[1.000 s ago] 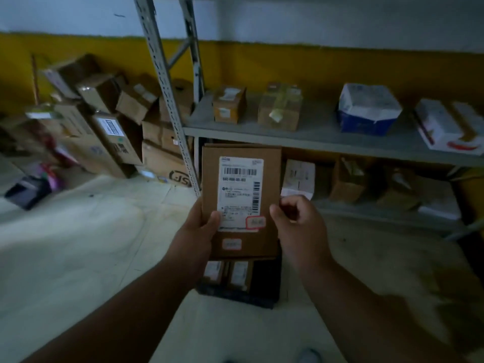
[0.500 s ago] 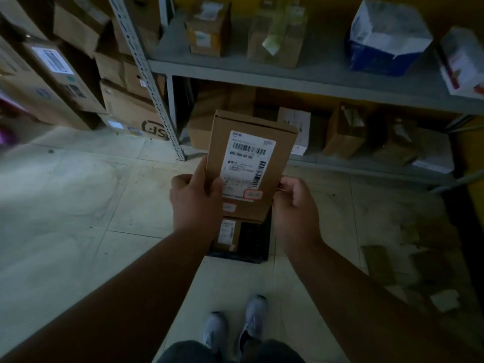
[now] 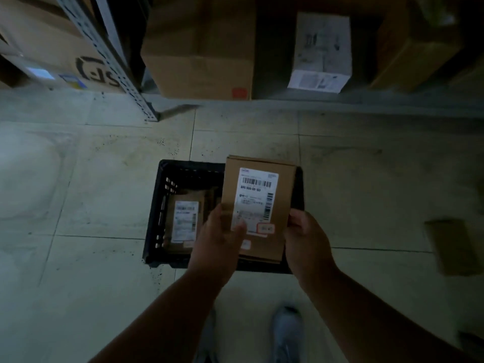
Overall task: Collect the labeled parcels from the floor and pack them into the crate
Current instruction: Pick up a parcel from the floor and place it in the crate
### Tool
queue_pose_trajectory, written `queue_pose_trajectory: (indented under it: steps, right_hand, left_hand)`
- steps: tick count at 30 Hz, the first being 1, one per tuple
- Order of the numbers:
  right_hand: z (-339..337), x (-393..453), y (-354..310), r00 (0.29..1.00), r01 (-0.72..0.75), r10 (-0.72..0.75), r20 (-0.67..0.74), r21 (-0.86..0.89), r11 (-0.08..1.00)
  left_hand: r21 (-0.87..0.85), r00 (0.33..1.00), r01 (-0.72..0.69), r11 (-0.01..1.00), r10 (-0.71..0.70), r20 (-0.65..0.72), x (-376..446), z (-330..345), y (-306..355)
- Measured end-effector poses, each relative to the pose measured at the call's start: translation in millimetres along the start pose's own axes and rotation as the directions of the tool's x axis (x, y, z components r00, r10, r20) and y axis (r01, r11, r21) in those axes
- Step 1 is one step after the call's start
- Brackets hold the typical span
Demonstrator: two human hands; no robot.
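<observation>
Flat cardboard parcel [image 3: 258, 205] gripped by hands, slatted black crate [image 3: 157, 221] beneath

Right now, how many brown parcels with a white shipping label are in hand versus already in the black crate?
Held over the black crate by left hand and right hand: 1 held parcel
Visible inside: 1 packed parcel
Total: 2

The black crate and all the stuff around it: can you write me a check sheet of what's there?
Surface: pale tiled floor, speckled near the crate.
Job's things: black slatted plastic crate on the floor; a brown labeled parcel inside; a second brown cardboard parcel with white barcode label held over its right side.
Clutter: brown flat piece on the floor, right.
Grippers: left hand and right hand grip the held parcel's lower edges.
Cables: nothing seen.
Surroundings: grey metal rack post; brown carton; white box.
</observation>
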State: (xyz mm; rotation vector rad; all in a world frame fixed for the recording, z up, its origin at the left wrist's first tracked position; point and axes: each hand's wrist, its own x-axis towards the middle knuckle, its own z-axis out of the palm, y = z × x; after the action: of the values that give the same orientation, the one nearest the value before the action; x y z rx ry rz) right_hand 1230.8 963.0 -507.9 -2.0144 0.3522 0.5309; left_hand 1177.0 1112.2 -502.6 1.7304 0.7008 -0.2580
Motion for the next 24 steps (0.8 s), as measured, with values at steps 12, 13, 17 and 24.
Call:
queue_pose_trajectory:
  steps: [12,13,17,24]
  right_hand:
    - [131,139,151,0.946,-0.250,0.257,0.197,-0.060,0.967]
    - [138,143,160,0.936,-0.265,0.278,0.216,-0.087,0.960]
    - [153,146,178,0.935,-0.233,0.276,0.225,-0.198,0.952]
    - [159,129,174,0.907,-0.119,0.201,0.369,-0.234,0.965]
  left_hand:
    - [0.084,0.928,0.308,0.948,-0.319,0.195,144,29,-175]
    - [0.065,0.907,0.361,0.930,-0.367,0.208,150,30,-186]
    - [0.179,0.893,0.395,0.901,-0.422,0.158,162,42,-211]
    - [0.505,0.843,0.432,0.747,-0.534,0.067,164,41,-220]
